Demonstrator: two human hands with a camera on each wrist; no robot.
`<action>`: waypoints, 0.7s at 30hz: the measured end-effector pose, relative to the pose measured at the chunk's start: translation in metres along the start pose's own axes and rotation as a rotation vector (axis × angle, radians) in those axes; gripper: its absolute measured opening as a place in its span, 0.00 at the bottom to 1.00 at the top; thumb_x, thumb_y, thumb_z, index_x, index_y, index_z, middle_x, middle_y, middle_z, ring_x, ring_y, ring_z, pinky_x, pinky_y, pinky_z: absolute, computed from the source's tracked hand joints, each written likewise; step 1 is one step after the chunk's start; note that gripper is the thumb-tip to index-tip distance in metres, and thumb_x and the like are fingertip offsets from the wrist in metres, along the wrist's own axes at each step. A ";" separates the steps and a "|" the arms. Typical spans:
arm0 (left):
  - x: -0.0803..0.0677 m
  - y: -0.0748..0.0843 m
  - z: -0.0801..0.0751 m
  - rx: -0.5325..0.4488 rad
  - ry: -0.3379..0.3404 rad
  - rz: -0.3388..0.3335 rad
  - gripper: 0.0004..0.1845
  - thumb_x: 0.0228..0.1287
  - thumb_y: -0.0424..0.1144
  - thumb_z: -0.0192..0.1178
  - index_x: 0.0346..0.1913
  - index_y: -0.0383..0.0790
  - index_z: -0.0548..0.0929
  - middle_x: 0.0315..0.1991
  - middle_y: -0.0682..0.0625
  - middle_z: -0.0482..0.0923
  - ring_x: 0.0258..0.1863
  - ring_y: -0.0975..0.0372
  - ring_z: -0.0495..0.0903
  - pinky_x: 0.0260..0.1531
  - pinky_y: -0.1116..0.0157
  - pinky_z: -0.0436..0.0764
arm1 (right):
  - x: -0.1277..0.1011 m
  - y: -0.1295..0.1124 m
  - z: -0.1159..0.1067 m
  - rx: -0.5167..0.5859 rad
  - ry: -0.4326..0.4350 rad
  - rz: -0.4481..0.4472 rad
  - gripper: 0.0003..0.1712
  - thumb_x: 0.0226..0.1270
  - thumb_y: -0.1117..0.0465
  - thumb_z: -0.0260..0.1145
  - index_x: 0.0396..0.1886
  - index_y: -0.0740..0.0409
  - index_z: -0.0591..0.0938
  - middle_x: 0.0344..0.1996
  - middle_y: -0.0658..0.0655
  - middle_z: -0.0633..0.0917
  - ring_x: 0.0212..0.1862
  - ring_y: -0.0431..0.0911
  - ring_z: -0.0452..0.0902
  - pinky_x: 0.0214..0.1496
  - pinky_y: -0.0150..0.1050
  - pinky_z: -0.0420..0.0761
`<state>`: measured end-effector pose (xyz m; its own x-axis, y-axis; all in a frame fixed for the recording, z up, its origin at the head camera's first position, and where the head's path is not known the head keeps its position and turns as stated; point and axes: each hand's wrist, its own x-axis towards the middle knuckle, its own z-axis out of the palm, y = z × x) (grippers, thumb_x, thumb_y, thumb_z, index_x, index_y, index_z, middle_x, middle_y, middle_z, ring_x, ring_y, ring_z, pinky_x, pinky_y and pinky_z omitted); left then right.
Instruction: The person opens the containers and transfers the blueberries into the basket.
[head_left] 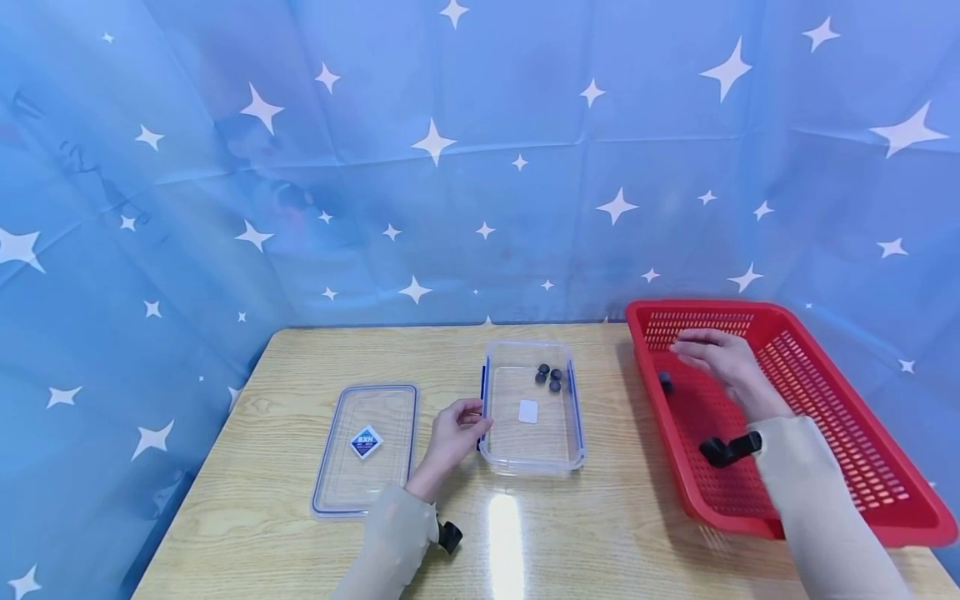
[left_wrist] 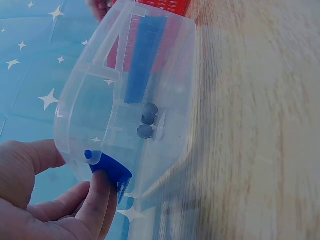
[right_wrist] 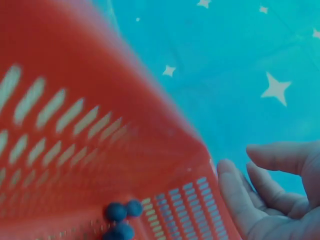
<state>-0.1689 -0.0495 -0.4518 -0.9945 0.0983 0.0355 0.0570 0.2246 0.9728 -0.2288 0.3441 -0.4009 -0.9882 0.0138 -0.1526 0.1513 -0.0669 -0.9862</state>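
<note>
At the middle of the light wooden table (head_left: 615, 533) stands a clear rectangular plastic container with blue side clips (head_left: 532, 408), and everything else is placed from it. Inside it, near its far end, lie a few small dark round pieces (head_left: 549, 377), and a white label sits on its floor. The left hand (head_left: 453, 433) rests at the container's left wall, its fingertips (left_wrist: 102, 187) touching the blue clip (left_wrist: 112, 170); the fingers are loosely curved and clamp nothing. Left of the container, beyond that hand, its flat clear lid with a blue rim (head_left: 367, 446) lies on the table. Right of the container sits a red slotted plastic basket (head_left: 840, 392). The right hand (head_left: 720, 354) hovers above the basket's floor, fingers spread and relaxed, holding nothing, near more small dark round pieces (right_wrist: 120, 220) lying there.
</note>
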 end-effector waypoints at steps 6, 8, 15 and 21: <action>0.001 -0.004 0.000 -0.012 -0.007 0.014 0.17 0.58 0.25 0.60 0.49 0.17 0.74 0.41 0.27 0.77 0.42 0.42 0.77 0.43 0.55 0.80 | 0.013 0.008 0.009 0.011 -0.045 -0.051 0.10 0.63 0.63 0.64 0.44 0.59 0.81 0.34 0.47 0.86 0.38 0.38 0.83 0.45 0.32 0.80; 0.005 -0.013 0.001 -0.018 -0.007 0.016 0.17 0.58 0.25 0.60 0.49 0.17 0.74 0.41 0.27 0.77 0.42 0.41 0.78 0.43 0.54 0.79 | 0.018 0.011 0.014 0.019 -0.060 -0.075 0.10 0.62 0.63 0.65 0.44 0.59 0.82 0.36 0.48 0.85 0.39 0.39 0.83 0.46 0.34 0.80; 0.016 -0.041 0.004 0.003 -0.003 0.014 0.19 0.57 0.30 0.63 0.50 0.23 0.76 0.40 0.35 0.79 0.41 0.49 0.79 0.41 0.63 0.80 | 0.002 -0.007 0.057 -0.058 -0.017 -0.050 0.09 0.64 0.61 0.64 0.43 0.54 0.79 0.35 0.44 0.83 0.39 0.35 0.82 0.47 0.30 0.79; 0.016 -0.040 0.003 0.008 -0.004 -0.002 0.19 0.58 0.31 0.63 0.51 0.24 0.76 0.41 0.36 0.79 0.42 0.50 0.79 0.41 0.65 0.80 | -0.001 -0.010 0.086 -0.154 0.007 -0.009 0.13 0.62 0.58 0.66 0.45 0.54 0.77 0.37 0.44 0.81 0.40 0.35 0.80 0.47 0.28 0.78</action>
<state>-0.1870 -0.0539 -0.4911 -0.9943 0.1013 0.0325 0.0554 0.2323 0.9711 -0.2313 0.2590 -0.3855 -0.9894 0.0208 -0.1440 0.1453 0.0869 -0.9856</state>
